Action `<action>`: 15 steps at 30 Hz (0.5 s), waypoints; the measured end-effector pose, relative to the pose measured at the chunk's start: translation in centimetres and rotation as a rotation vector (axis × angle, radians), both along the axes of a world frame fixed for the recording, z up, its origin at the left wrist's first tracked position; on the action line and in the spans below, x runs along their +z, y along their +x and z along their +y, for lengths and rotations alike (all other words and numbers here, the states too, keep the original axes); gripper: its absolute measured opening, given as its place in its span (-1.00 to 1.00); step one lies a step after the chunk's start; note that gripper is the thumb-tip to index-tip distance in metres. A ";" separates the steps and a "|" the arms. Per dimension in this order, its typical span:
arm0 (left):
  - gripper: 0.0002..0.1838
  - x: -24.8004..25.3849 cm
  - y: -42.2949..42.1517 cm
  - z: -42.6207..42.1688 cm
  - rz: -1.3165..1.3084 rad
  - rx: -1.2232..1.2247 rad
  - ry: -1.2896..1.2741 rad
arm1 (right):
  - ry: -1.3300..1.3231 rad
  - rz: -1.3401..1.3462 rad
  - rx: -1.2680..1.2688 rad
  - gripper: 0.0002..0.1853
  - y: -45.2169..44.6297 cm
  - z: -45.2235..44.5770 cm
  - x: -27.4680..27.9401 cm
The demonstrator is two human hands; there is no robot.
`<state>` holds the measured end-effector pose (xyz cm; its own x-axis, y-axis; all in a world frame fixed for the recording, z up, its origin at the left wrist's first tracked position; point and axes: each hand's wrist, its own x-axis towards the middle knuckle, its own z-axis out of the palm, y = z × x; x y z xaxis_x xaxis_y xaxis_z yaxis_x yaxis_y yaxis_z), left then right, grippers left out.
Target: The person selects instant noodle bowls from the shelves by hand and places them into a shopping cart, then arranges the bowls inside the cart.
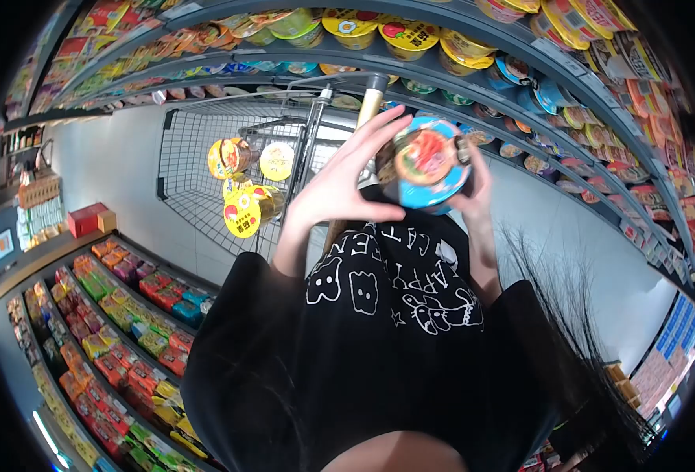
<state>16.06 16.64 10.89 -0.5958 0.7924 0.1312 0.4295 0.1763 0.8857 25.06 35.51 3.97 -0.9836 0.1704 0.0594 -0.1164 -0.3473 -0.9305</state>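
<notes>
A blue instant noodle bowl (418, 194), with a food picture on its round lid, is held up in front of my chest. My right hand (477, 185) grips its right side, the fingers partly hidden behind it. On the other side, my left hand (339, 177) is open, with thumb and fingers spread wide around the bowl's left edge; whether the fingertips touch it I cannot tell. Just left of my hands, a wire shopping cart (182, 157) contains several noodle bowls, among them a yellow-lidded bowl (243, 212) and an orange-brown bowl (229, 157).
Shelves of instant noodle bowls (410, 38) curve across the top and right. At lower left stands a shelf unit with bagged noodles (119, 303). The cart's handle post (371, 102) rises just behind my left hand. A red box (88, 219) sits at far left.
</notes>
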 end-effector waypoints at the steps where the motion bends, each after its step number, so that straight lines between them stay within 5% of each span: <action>1: 0.04 1.2 0.4 -1.0 0.039 -0.015 -0.051 | 0.126 0.040 0.055 -0.06 -0.5 -1.0 0.8; 5: 0.12 3.6 1.0 -4.0 0.044 -0.064 -0.190 | 0.452 0.321 0.359 -0.15 -2.6 -4.3 2.9; 11: 0.13 5.7 1.8 -7.2 0.140 0.140 -0.359 | 0.419 0.522 0.464 -0.19 -7.0 -8.0 2.9; 15: -0.06 5.5 -0.1 -10.5 0.174 0.286 -0.466 | 0.635 0.552 0.296 -0.40 -8.8 -11.0 1.0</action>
<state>15.93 6.09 16.43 -0.7960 0.6003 -0.0778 0.4398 0.6620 0.6069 16.22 24.52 4.96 -0.7856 -0.3120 0.5343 -0.5920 0.1281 -0.7957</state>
